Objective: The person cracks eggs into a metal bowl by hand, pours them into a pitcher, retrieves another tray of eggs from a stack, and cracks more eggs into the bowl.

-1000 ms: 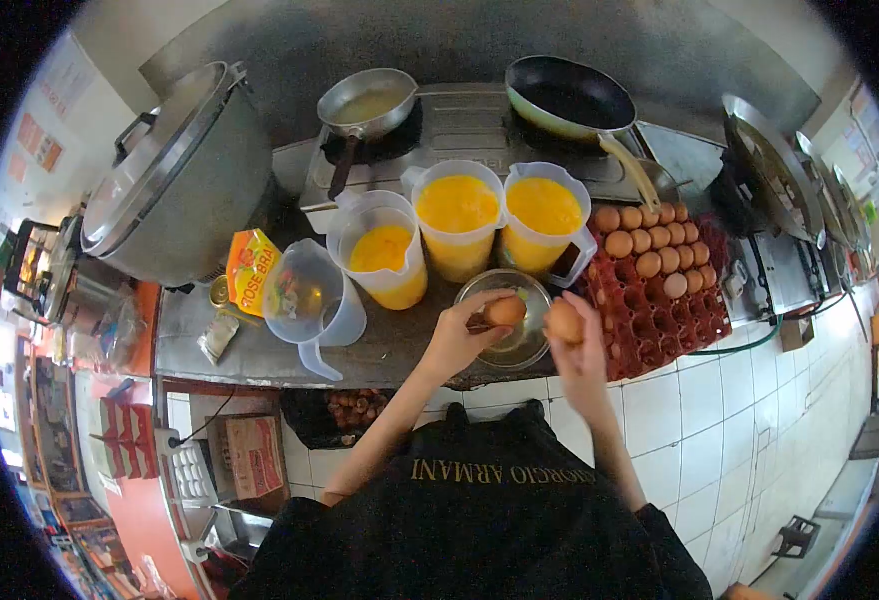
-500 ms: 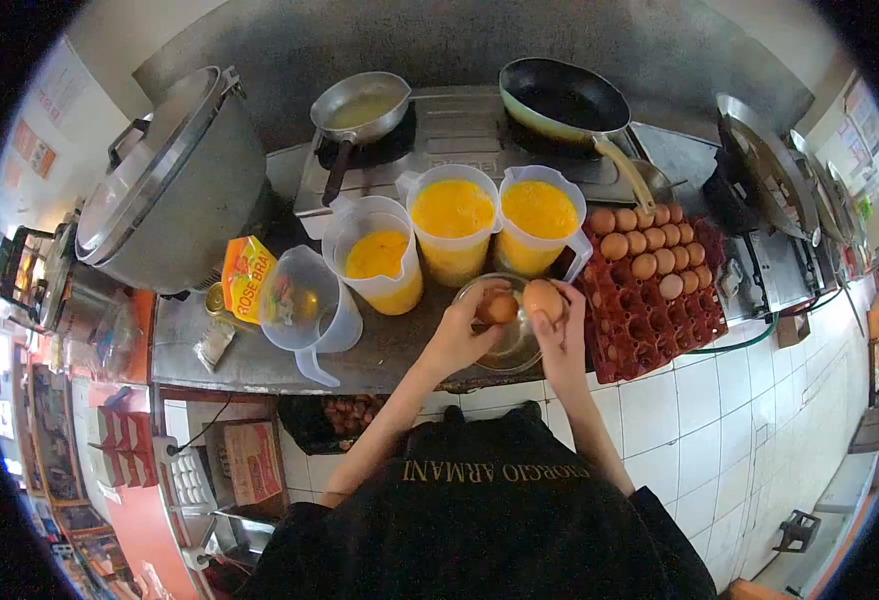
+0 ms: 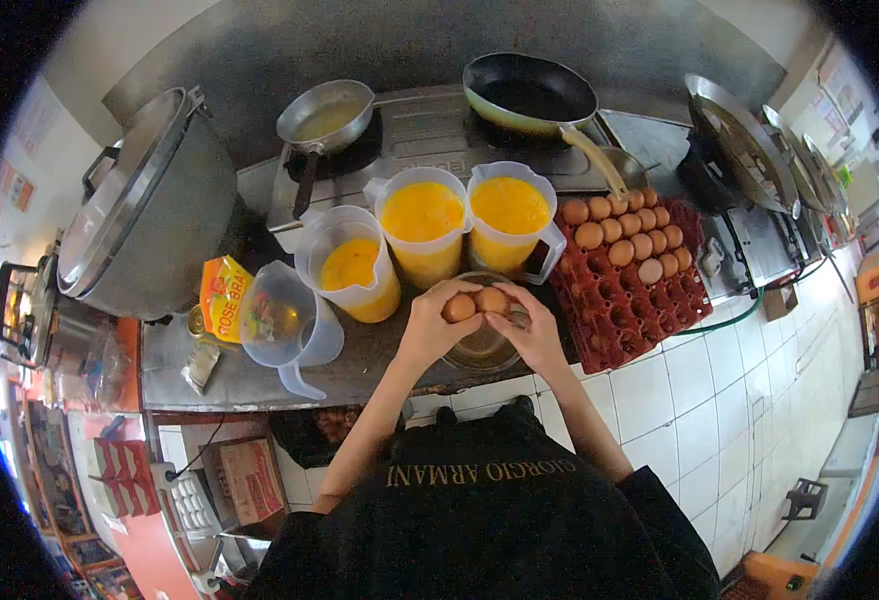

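Observation:
My left hand [image 3: 437, 325] is closed around a brown egg [image 3: 459, 307]. Fingers of my right hand [image 3: 532, 335] wrap a second brown egg [image 3: 493, 301]. The two eggs touch, or nearly touch, side by side above a clear glass bowl [image 3: 482, 352], whose inside is partly hidden by my hands. Just behind the bowl stand two plastic jugs of yellow beaten egg, a middle jug [image 3: 425, 262] and a right jug [image 3: 508, 256]. To their left is a third jug [image 3: 352, 300], less full. Right of my hands lies a red egg tray [image 3: 628, 318] with several brown eggs at its far end.
An almost see-through jug [image 3: 310, 345] stands at left beside a yellow-orange packet [image 3: 225, 290]. Behind are a stove [image 3: 425, 140], a small pan [image 3: 326, 115] and a black frying pan [image 3: 530, 95]. A large metal pot [image 3: 165, 230] fills the left. Shells lie in a black container [image 3: 300, 437] below.
My hands have come together, bringing the two eggs against or close to each other over the bowl. The whole view has shifted slightly, with the counter's right side moving left.

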Available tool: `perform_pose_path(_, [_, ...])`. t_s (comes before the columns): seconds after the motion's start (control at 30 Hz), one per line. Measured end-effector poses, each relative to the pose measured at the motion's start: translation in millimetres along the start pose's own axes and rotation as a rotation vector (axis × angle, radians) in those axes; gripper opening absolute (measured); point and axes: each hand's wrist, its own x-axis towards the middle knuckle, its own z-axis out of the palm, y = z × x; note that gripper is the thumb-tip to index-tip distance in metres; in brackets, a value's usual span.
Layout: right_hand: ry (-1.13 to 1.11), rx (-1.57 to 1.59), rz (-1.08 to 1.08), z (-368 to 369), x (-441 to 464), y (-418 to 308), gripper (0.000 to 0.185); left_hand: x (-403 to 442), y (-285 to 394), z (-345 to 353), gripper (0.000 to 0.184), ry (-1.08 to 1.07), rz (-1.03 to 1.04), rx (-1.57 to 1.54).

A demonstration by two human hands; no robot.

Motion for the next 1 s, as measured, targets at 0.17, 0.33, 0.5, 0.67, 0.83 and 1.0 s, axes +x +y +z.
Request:
perform_pose_path(0.17, [-0.029, -0.314, -0.183, -4, 6, -1, 0.046, -3, -15, 8, 0.041, 0.04, 0.022, 0.025])
perform_pose_path(0.33, [0.009, -0.355, -0.167, 4, 8, -6, 0.047, -2, -15, 12, 0.044, 0.086, 0.029, 0.031])
perform_pose_path(0.5, [0.024, -0.49, -0.247, 5, 11, -9, 0.051, -3, -16, 13, 0.046, 0.101, 0.011, 0.026])
perform_pose_path(0.67, [-0.002, -0.461, -0.203, 1, 9, -16, 0.049, -3, -22, 7, 0.046, 0.081, 0.042, 0.04])
perform_pose_path(0.83, [-0.066, -0.554, -0.276, 1, 10, -16, 0.058, -4, -13, 5, 0.046, 0.075, 0.103, 0.109])
perform_pose_path(1.0, [-0.104, -0.647, -0.254, 0, 11, -19, 0.054, -4, -5, 1, 0.047, 0.033, 0.113, 0.061])
